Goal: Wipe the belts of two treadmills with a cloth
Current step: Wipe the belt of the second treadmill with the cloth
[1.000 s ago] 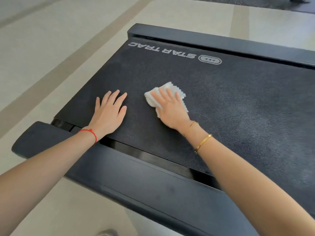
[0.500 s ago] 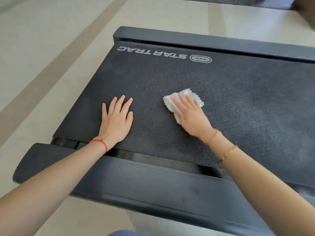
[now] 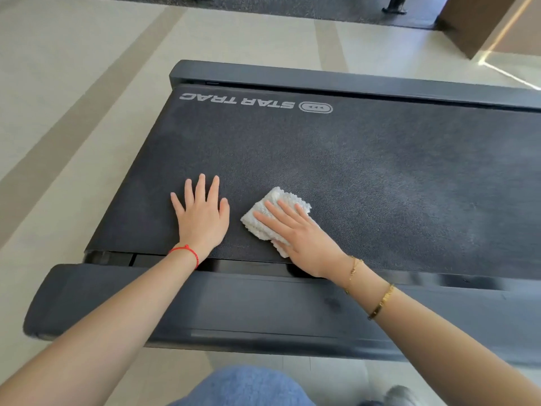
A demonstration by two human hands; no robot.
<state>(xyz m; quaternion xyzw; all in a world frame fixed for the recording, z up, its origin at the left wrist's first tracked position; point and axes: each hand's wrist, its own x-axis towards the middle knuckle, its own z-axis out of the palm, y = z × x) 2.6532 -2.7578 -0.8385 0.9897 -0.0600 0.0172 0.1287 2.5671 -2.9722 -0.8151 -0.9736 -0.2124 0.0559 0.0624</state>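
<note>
Right hand (image 3: 304, 238) flat, fingers spread, pressing the white cloth (image 3: 272, 218) onto the belt (image 3: 380, 177), now pulled back close to the near belt edge beside the flat left hand (image 3: 202, 218), wide belt open rightward.

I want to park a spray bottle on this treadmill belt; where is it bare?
Bare: the dark textured belt right of the white fluffy cloth, and between the hands and the STAR TRAC logo. Crowded: the near edge, where left hand and right hand press.
</note>
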